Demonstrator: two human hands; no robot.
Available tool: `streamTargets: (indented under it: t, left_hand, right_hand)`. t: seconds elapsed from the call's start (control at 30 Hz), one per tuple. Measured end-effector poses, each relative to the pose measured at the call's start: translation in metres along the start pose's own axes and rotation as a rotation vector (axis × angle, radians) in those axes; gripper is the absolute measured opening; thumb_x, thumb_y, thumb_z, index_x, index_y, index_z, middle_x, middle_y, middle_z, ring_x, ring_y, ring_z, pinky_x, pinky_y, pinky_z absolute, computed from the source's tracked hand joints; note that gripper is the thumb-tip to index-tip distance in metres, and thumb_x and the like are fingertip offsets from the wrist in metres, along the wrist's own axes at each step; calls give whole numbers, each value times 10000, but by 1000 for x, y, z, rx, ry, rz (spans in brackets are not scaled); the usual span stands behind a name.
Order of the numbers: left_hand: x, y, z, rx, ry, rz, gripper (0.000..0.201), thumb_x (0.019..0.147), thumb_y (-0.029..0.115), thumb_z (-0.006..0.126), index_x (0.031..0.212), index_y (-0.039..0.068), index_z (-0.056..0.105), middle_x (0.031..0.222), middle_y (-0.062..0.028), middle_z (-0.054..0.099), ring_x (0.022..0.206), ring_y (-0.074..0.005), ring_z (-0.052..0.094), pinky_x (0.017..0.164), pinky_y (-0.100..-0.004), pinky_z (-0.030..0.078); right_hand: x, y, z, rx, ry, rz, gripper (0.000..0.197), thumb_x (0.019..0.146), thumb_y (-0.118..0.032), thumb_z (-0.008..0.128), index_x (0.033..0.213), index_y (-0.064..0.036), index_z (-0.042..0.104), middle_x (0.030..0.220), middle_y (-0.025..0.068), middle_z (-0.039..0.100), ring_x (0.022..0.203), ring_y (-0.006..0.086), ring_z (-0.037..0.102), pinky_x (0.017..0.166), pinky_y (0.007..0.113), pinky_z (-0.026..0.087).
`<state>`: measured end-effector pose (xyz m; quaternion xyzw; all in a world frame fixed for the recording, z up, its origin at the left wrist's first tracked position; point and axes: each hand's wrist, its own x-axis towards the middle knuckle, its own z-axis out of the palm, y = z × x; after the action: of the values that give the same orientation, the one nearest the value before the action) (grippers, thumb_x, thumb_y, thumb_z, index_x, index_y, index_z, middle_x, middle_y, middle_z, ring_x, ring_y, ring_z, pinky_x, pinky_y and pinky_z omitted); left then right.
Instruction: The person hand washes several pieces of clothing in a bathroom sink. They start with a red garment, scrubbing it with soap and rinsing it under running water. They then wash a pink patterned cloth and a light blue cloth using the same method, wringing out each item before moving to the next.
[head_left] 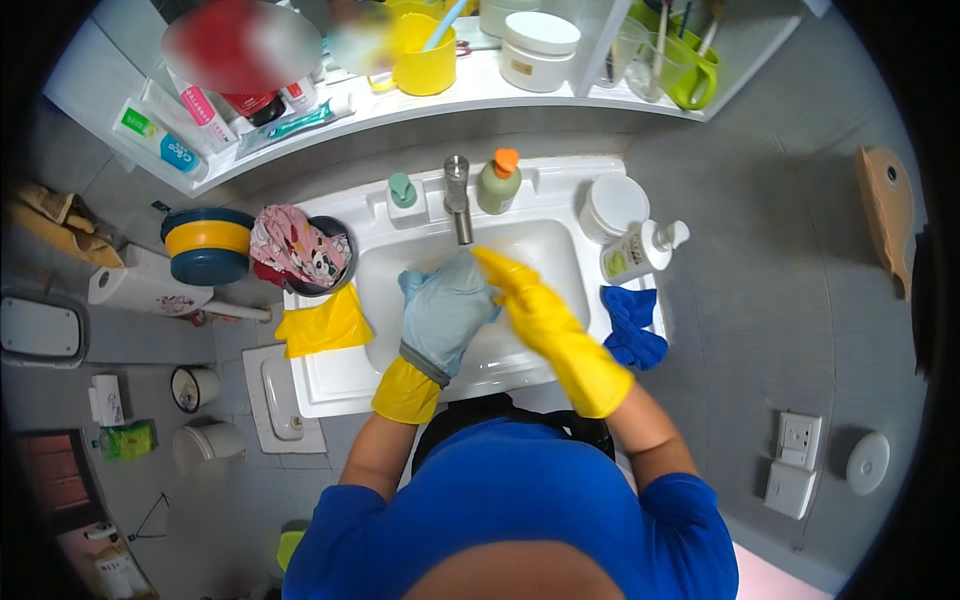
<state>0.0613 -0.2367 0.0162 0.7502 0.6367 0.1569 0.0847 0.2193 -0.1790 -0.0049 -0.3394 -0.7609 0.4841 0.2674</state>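
A light blue-grey cloth item (pixel 443 305) with a dark grey band covers my left hand (pixel 405 388) over the sink basin (pixel 545 262). The band sits round the wrist of the yellow rubber glove, and the fingers are hidden under the fabric. Just right of the cloth is my right hand (pixel 522 295), also in a yellow rubber glove. Its fingers stretch toward the faucet (pixel 457 195), slightly smeared, with nothing visible in them. Whether they touch the cloth's edge I cannot tell.
On the sink's left stand a dark basin (pixel 345 240) of patterned clothes (pixel 290 245) and a yellow cloth (pixel 325 322). Pump bottles (pixel 498 185) line the back. To the right are a white tub (pixel 614 208), another pump bottle (pixel 635 252) and a blue cloth (pixel 632 325). A shelf (pixel 500 103) overhangs behind.
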Motion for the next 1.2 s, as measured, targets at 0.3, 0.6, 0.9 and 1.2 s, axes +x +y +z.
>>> streamTargets:
  t: [0.3, 0.6, 0.9, 1.2]
  left_hand:
    - [-33, -25, 50, -101, 67, -100, 513, 939, 378, 522, 1378, 114, 485, 1376, -143, 511, 1275, -288, 474, 1079, -431, 342]
    - [-13, -23, 10, -329, 163, -119, 405, 932, 326, 548, 1272, 105, 563, 1263, -121, 598, 1183, -294, 548, 1053, -444, 353]
    - [-3, -10, 16, -358, 307, -73, 327, 886, 318, 595, 1133, 107, 634, 1099, -89, 668, 1071, -309, 599, 1011, -455, 356]
    - [-3, -3, 15, -189, 179, -43, 316, 878, 292, 620, 1148, 128, 634, 1132, -42, 659, 1134, -257, 567, 1013, -429, 354]
  right_hand:
    - [49, 4, 76, -471, -150, -435, 263, 885, -231, 575, 1101, -103, 650, 1183, 146, 596, 1105, 383, 552, 977, 562, 392]
    - [44, 4, 94, -449, 135, -560, 254, 858, -178, 560, 1050, -56, 673, 1106, 180, 656, 1003, 395, 600, 940, 463, 453]
    - [34, 20, 85, -296, 243, -540, 258, 829, -119, 603, 1068, -59, 679, 1113, 180, 667, 1023, 390, 614, 928, 462, 470]
    - [39, 19, 60, -84, 354, -332, 239, 862, -76, 569, 1071, -26, 674, 1039, 195, 675, 966, 410, 625, 865, 438, 508]
